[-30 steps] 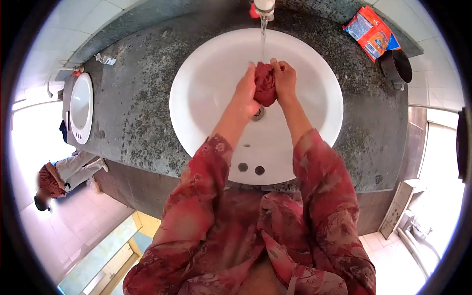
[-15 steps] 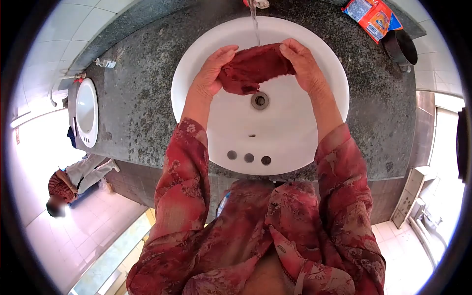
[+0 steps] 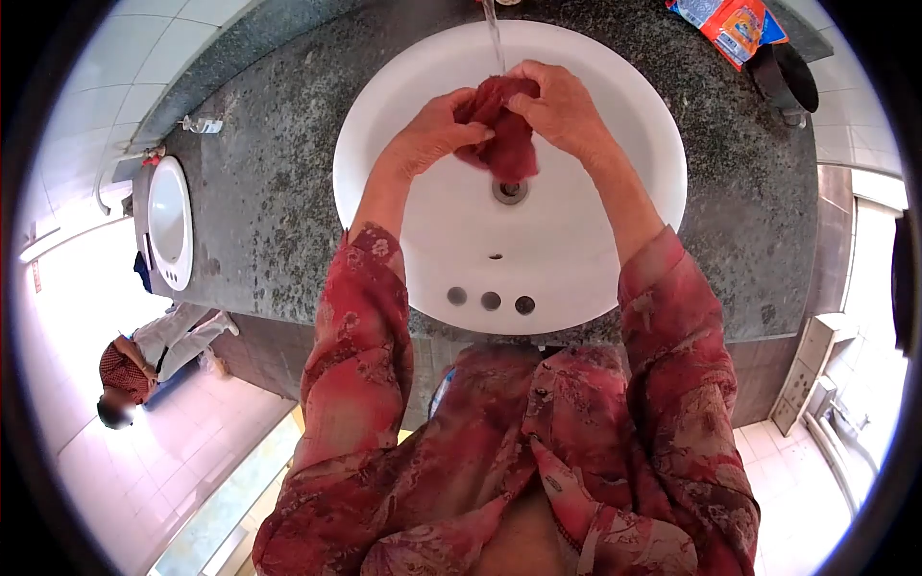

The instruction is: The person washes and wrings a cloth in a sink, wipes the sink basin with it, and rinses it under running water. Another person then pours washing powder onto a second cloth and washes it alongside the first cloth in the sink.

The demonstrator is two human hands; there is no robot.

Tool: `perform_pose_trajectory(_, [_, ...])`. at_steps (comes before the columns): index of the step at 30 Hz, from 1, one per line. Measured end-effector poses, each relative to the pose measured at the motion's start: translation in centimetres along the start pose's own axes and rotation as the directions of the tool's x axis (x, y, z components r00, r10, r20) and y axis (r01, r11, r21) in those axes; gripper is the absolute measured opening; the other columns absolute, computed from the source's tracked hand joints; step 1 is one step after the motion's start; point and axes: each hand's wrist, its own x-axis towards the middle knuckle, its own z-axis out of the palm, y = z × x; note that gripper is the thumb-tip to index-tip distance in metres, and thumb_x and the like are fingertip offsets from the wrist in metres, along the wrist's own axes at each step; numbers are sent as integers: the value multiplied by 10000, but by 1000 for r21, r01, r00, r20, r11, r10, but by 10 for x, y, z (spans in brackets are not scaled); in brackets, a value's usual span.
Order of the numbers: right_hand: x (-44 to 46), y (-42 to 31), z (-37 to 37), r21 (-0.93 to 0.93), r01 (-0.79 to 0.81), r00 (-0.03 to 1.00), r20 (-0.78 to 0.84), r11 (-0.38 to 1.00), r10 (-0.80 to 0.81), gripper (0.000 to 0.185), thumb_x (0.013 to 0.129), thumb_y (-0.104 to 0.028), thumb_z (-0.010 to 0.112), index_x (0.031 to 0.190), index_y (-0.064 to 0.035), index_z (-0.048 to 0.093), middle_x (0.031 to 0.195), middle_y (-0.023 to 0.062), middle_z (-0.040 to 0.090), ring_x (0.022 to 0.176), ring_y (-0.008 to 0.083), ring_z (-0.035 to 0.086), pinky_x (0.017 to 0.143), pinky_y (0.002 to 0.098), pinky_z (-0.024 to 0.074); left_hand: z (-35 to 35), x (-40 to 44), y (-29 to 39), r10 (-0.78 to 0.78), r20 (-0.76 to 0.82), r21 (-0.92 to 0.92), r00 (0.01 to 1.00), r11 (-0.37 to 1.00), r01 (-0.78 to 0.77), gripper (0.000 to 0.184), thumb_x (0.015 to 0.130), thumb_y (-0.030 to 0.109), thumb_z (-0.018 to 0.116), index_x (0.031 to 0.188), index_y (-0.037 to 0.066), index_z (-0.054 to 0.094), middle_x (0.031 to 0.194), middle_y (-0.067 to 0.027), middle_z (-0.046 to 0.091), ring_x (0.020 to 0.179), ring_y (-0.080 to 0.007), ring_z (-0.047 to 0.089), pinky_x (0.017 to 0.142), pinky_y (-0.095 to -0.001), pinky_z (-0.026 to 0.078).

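Left hand [image 3: 440, 130] and right hand [image 3: 562, 108] gripping a crumpled red cloth [image 3: 513, 152] over an oval washbasin [image 3: 547, 254], near running water [image 3: 495, 40].

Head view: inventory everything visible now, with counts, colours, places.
oval ceramic basin: 1, white, centre
crumpled fabric cloth: 1, dark red, over basin
thin water stream: 1, clear, above basin
round metal drain: 1, grey, basin bottom
speckled stone counter: 1, grey, around basin
printed plastic packet: 1, orange and blue, upper right
round deep container: 1, black, beside packet
second oval basin: 1, white, far left
small bottle: 1, clear, counter's rear left
other person: 1, red top, pale trousers, lower left
left hand: 1, bare, on cloth
right hand: 1, bare, on cloth
patterned sleeves: 2, red, on forearms
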Motion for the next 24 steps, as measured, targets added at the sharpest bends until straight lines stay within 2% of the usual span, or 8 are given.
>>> perform_pose_trajectory(2, [-1,-3,9,-180,109,950,-272,978,-156,305,770,-169,594,1049,-52,631,859,162,674,783,291,650,739,381,517,-3,9,-14,-115,4,-7,993,993,115,491,749,59,699,1220,50,562,1180,-83,589,995,-189,588,832,-333,520])
perform_pose_trajectory(4, [-4,-9,20,-73,150,932,-321,986,-165,271,790,-139,563,1041,-50,616,858,163,672,798,310,653,749,392,514,3,23,-59,485,-463,612,741,781,-129,463,750,58,694,1198,85,582,1215,-84,562,1063,-226,564,906,-363,485])
perform_pose_trajectory(6, [-6,-17,32,332,191,892,-451,924,-22,256,814,-110,524,1053,-53,598,900,168,670,815,342,647,755,411,507,28,18,-49,-329,-621,-464,712,886,5,526,905,361,572,1337,95,436,1314,-108,497,1135,-328,528,972,-530,417])
perform_pose_trajectory(8, [-16,-18,53,349,204,890,-455,915,-25,242,835,-97,516,1062,-49,583,880,169,666,787,357,640,746,427,499,37,9,-61,-391,-156,-984,907,139,-109,636,904,332,645,1377,65,314,1383,-206,396,1150,-360,501,915,-496,468])
perform_pose_trajectory(14, [-85,-23,108,-89,310,854,-411,946,-319,266,783,-89,647,1044,-100,596,922,163,617,812,299,616,652,387,491,59,11,-63,-183,-219,-973,958,-29,-228,740,888,536,601,1336,27,303,1396,-255,360,1117,-359,511,884,-466,483])
perform_pose_trajectory(19, [-37,6,108,-262,59,867,-466,963,-179,241,754,-232,718,857,-96,549,861,161,601,795,353,610,619,466,475,51,27,-82,212,-74,-981,974,161,-110,436,949,482,522,1059,65,586,947,-45,615,843,-162,573,727,-286,467])
perform_pose_trajectory(21, [1,6,77,-150,-222,877,-463,963,130,218,823,-270,664,847,-88,547,848,145,608,797,353,620,647,459,494,53,51,-87,68,-406,-748,911,548,-375,498,987,513,401,1102,60,574,1022,-44,615,893,-174,575,772,-315,498])
perform_pose_trajectory(24, [29,20,69,-254,-253,815,-577,934,65,204,870,-283,613,881,-83,569,914,147,610,840,345,628,676,443,509,69,44,-45,-194,-343,-901,919,345,-263,503,988,532,382,1033,72,579,1029,-57,621,912,-183,578,795,-310,496])
